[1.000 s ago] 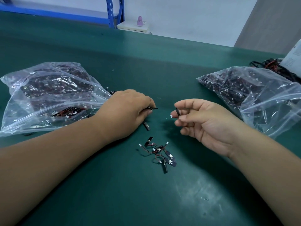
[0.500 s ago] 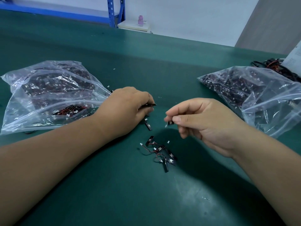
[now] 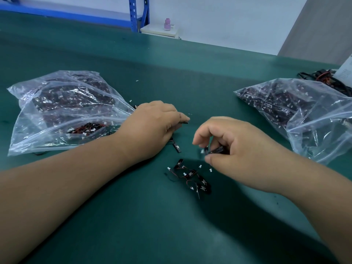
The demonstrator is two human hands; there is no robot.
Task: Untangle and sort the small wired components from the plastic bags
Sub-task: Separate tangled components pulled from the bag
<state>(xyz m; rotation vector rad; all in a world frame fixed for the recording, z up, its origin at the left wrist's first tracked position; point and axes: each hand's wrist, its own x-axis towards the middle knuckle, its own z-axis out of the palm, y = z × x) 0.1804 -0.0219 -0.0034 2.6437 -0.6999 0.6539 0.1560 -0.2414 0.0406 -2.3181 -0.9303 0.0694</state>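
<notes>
Two clear plastic bags hold tangled black components with red wires and white plugs: the left bag [image 3: 62,111] and the right bag [image 3: 297,111]. My left hand [image 3: 152,126] rests on the green table beside the left bag's mouth and pinches a small black component [image 3: 184,122]; another black piece [image 3: 176,147] lies just under it. My right hand [image 3: 238,149] hovers palm down and pinches a black wired component [image 3: 215,150] between thumb and fingers. A small pile of loose components [image 3: 190,176] lies on the table right below my right hand's fingers.
The green table [image 3: 171,73] stretches back to a white wall. A bundle of black and red cables [image 3: 322,78] and a white sheet [image 3: 345,73] lie behind the right bag. A blue rack [image 3: 136,14] and a pink bottle [image 3: 167,24] stand beyond the table.
My right hand turned from palm up to palm down and dropped toward the loose pile, still pinching its component. My left hand stayed beside the left bag.
</notes>
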